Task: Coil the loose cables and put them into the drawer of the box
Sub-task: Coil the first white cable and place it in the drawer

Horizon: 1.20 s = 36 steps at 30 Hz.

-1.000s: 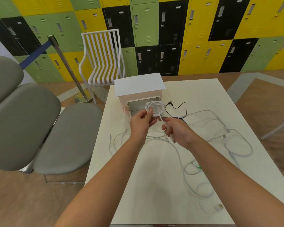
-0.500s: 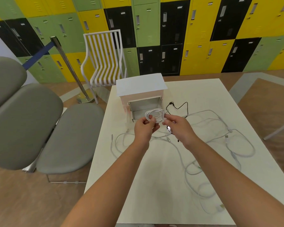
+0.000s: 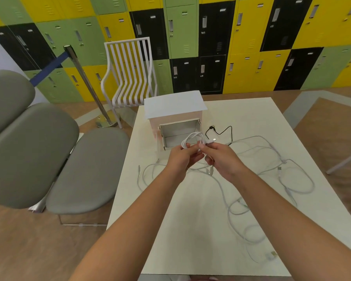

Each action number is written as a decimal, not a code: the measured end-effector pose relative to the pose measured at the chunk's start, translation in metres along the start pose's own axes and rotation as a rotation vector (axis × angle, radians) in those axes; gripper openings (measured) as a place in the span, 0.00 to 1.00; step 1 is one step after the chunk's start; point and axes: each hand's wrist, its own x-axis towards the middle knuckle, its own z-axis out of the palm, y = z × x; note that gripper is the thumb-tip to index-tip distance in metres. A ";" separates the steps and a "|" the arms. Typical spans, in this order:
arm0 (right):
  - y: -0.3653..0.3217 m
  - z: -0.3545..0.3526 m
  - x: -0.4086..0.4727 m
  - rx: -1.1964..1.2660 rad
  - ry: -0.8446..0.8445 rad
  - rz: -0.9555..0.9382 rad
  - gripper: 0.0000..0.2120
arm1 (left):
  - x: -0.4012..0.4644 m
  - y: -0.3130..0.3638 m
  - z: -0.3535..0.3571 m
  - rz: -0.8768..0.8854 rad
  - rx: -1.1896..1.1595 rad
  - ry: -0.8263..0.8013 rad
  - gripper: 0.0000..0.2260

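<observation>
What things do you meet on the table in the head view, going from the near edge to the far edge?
Loose white cable plug → right hand → coiled white cable held in both hands → black cable → open drawer → white box.

2 bare forearms, left hand [image 3: 180,159] and right hand [image 3: 223,159], no sleeves, rings or watch

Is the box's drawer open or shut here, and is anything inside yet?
Open: the drawer juts forward from the box, its bare interior showing. Nothing lies inside.
</observation>
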 end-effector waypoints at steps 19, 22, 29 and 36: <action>-0.020 -0.001 -0.008 -0.484 0.059 -0.121 0.17 | -0.005 0.014 -0.004 0.451 0.810 0.206 0.08; -0.022 -0.002 -0.010 -0.431 0.017 -0.142 0.10 | -0.004 0.013 -0.003 0.446 0.792 0.265 0.08; -0.024 -0.004 -0.010 -0.414 -0.011 -0.145 0.08 | -0.002 0.017 0.007 0.192 0.724 0.127 0.12; -0.025 -0.002 -0.007 -0.590 -0.003 -0.172 0.13 | -0.001 0.022 0.007 -0.008 0.531 0.045 0.32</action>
